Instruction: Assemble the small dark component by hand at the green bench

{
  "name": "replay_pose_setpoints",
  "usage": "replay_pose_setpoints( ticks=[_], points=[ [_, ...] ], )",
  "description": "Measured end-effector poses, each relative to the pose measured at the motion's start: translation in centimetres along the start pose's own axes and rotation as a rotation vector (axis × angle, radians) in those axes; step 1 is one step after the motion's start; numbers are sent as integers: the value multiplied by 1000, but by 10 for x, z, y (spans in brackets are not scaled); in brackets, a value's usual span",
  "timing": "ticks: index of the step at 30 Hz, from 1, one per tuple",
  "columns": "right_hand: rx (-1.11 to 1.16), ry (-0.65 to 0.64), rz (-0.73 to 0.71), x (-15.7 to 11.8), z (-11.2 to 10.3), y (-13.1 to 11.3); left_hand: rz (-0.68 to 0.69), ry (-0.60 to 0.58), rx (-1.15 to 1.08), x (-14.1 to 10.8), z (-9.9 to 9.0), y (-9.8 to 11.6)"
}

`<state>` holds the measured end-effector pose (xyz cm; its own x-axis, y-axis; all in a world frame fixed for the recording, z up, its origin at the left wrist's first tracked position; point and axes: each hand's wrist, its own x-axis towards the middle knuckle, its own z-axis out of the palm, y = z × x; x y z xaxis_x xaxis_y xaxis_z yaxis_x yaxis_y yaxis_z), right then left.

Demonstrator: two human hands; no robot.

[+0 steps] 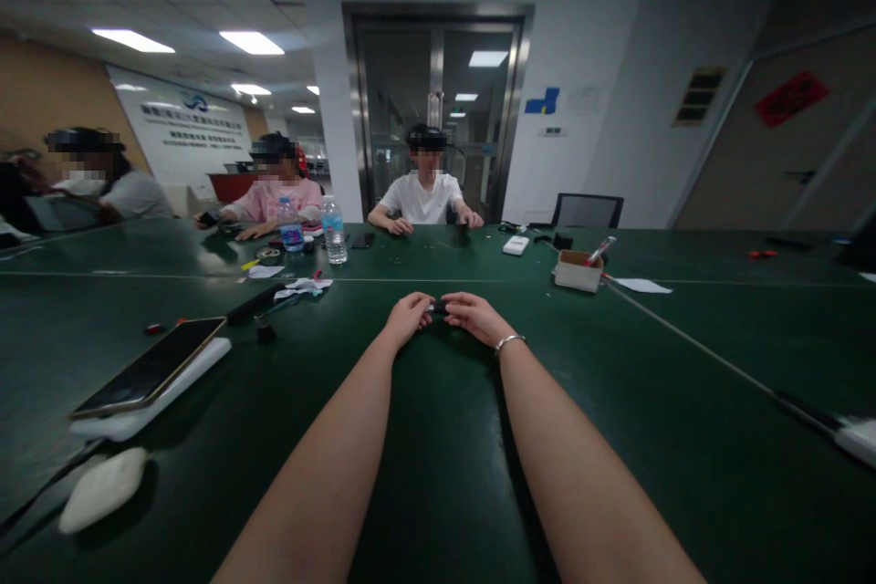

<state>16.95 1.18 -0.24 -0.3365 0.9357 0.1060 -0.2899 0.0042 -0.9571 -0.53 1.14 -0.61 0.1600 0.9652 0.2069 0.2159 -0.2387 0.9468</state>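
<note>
Both arms reach forward over the dark green table (444, 438). My left hand (409, 319) and my right hand (477, 318) meet just above its surface, fingertips facing each other. Between them is a small black object (439, 307) with a silvery part at its left end; its exact kind is too small to make out. The left fingers pinch the silvery end, and those of the right hand close on the black end. Part of the object is hidden by the fingers. A silver bracelet circles the right wrist.
To the left lie a phone (154, 367) on a white box, a pale stone-like object (104, 490) and a small dark item (264, 329). Water bottles (335, 233) stand farther back. An open small box (578, 272) sits right, near a cable. Several people sit across the table.
</note>
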Motion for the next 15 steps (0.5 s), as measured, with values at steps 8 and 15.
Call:
replay_pose_setpoints(
  ticks=[8,15],
  points=[
    [7,16,0,-1,0,-1,-19,31,-24,-1,-2,0],
    [9,14,10,0,-1,-1,8,46,-44,-1,-3,-2]
  ],
)
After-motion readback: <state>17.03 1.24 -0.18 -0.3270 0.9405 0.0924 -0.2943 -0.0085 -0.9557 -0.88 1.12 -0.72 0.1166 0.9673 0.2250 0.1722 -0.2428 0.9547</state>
